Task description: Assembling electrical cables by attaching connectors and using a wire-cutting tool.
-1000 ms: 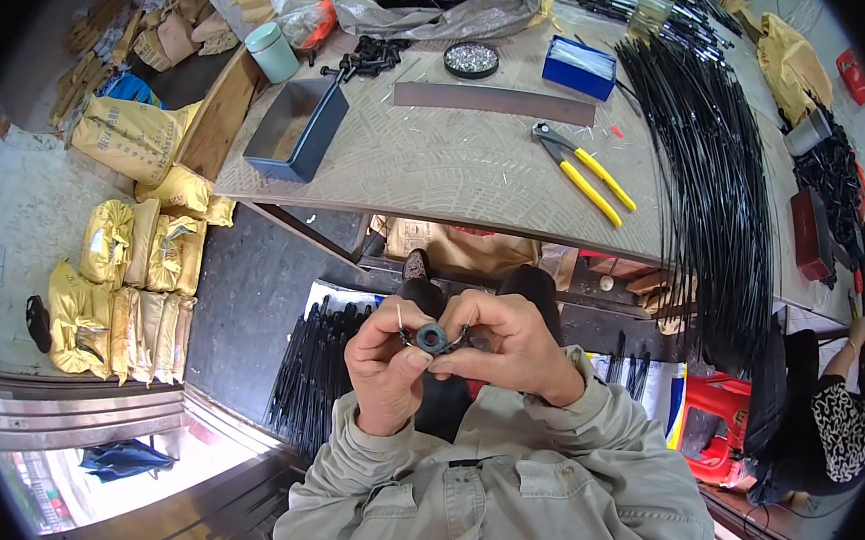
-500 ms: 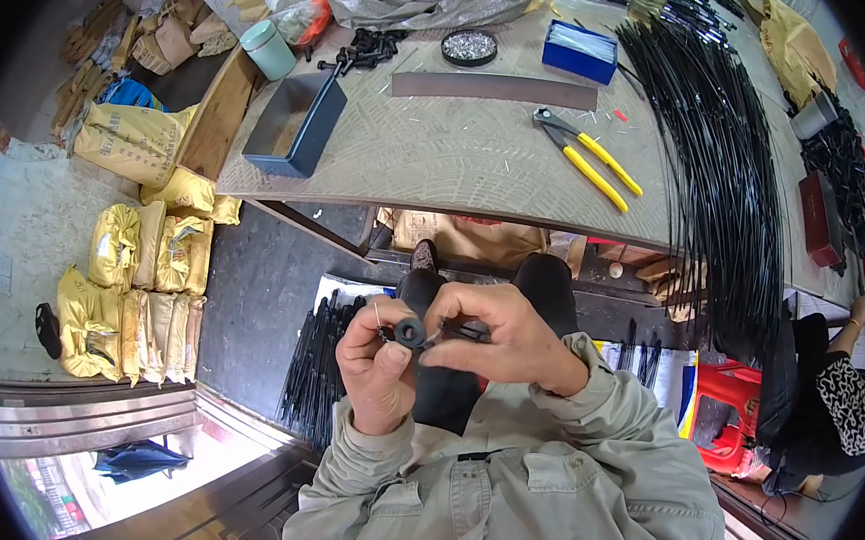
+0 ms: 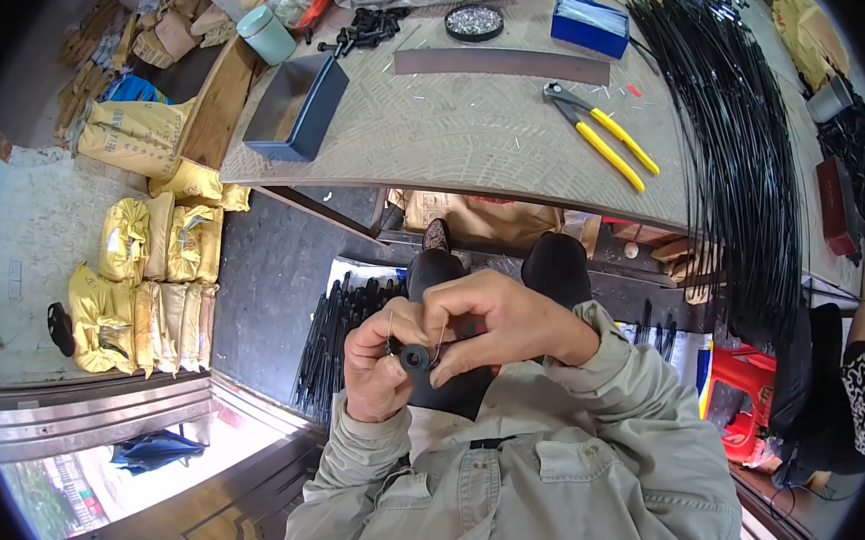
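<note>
A small black round part point(image 3: 415, 357) is being pinched between the fingertips of left hand point(image 3: 378, 365) and right hand point(image 3: 494, 320); it should be kept steady there.

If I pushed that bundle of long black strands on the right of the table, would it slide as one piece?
Probably not. The black strands look thin and floppy: they droop over the table edge, so they would likely bend and spread. Lying loose and unbound, some might slip off.
</note>
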`<state>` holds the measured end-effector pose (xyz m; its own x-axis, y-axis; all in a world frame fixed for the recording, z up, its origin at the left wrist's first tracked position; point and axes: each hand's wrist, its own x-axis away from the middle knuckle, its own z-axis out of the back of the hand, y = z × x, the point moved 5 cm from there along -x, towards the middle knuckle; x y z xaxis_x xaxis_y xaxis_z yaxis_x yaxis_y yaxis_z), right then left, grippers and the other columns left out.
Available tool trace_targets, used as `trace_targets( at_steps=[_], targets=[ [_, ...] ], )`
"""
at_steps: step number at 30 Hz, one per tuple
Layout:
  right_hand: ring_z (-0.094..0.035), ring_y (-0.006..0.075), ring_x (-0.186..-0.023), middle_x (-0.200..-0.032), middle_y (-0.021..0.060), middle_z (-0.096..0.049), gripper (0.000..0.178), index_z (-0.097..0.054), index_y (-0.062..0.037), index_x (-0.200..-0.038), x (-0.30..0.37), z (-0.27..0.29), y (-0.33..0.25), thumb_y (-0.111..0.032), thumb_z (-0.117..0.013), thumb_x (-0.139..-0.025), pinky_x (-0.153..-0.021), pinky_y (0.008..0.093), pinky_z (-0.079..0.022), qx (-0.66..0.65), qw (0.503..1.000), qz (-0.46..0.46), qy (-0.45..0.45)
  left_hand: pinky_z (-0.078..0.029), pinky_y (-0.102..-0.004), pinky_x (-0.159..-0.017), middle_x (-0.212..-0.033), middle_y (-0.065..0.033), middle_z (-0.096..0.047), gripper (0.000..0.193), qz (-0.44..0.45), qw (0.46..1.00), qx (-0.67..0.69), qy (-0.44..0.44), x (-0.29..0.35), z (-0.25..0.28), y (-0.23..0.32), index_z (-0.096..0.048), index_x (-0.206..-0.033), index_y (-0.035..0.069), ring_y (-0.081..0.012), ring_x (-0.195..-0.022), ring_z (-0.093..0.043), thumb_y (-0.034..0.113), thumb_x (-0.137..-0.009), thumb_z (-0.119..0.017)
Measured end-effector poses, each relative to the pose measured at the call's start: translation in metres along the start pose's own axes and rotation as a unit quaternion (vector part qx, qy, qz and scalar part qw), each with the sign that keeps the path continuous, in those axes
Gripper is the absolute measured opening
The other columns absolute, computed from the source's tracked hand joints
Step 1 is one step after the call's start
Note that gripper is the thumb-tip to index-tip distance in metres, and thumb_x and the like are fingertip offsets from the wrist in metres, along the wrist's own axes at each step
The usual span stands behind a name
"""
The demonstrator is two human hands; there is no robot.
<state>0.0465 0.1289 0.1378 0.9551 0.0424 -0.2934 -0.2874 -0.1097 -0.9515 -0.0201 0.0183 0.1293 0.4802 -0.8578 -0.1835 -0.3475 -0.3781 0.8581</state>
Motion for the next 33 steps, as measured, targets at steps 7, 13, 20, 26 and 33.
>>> trace_targets(
  at_steps=[7, 13, 20, 26, 33],
  targets=[
    [-0.057, 0.0167, -0.065, -0.073, 0.0059, -0.056, 0.027, -0.058, -0.0014, -0.084, 0.001, -0.008, -0.020, -0.012, -0.076, -0.068, -0.057, 0.0261, -0.045, 0.199, 0.967, 0.071, 0.145, -0.038, -0.0267, -0.068, -0.076, -0.0056, -0.050, 0.025, -0.042, 0.999, -0.003, 0.017, 0.004, 0.011, 0.002, -0.057, -0.081, 0.001, -0.0148, -0.072, -0.047, 0.023, -0.077, -0.069],
    [-0.061, 0.0195, -0.064, -0.080, 0.0099, -0.061, 0.041, -0.057, 0.0038, -0.104, 0.025, -0.043, -0.020, -0.013, -0.071, -0.069, -0.054, 0.0276, -0.047, 0.472, 0.789, 0.180, 0.350, -0.037, -0.0253, -0.071, -0.082, -0.0047, -0.050, 0.024, -0.076, 0.991, -0.033, 0.107, 0.010, 0.009, -0.007, -0.056, -0.085, 0.001, -0.0131, -0.075, -0.047, 0.020, -0.077, -0.069],
    [-0.063, 0.0249, -0.067, -0.083, 0.0143, -0.062, 0.037, -0.057, 0.0051, -0.101, 0.022, -0.035, -0.011, -0.004, -0.070, -0.067, -0.055, 0.0296, -0.050, 0.432, 0.824, 0.154, 0.333, -0.040, -0.0237, -0.075, -0.091, -0.0049, -0.052, 0.025, -0.053, 0.971, -0.031, 0.231, 0.017, 0.004, -0.011, -0.056, -0.096, -0.001, -0.0116, -0.083, -0.049, 0.014, -0.080, -0.066],
    [-0.062, 0.0242, -0.064, -0.084, 0.0123, -0.060, 0.040, -0.054, 0.0021, -0.103, 0.017, -0.025, -0.002, -0.004, -0.069, -0.067, -0.053, 0.0295, -0.049, 0.396, 0.854, 0.116, 0.316, -0.045, -0.0213, -0.072, -0.107, -0.0085, -0.058, 0.033, -0.027, 0.951, -0.148, 0.269, 0.020, 0.007, -0.012, -0.051, -0.119, -0.003, -0.0084, -0.080, -0.054, 0.008, -0.088, -0.055],
    [-0.060, 0.0264, -0.067, -0.083, 0.0141, -0.059, 0.039, -0.054, 0.0017, -0.100, 0.015, -0.040, -0.006, 0.000, -0.070, -0.065, -0.054, 0.0304, -0.049, 0.397, 0.857, 0.141, 0.295, -0.047, -0.0274, -0.081, -0.107, -0.0177, -0.060, 0.036, -0.034, 0.909, -0.342, 0.236, 0.029, -0.002, 0.003, -0.047, -0.121, -0.008, -0.0184, -0.090, -0.060, 0.009, -0.090, -0.050]
  ],
)
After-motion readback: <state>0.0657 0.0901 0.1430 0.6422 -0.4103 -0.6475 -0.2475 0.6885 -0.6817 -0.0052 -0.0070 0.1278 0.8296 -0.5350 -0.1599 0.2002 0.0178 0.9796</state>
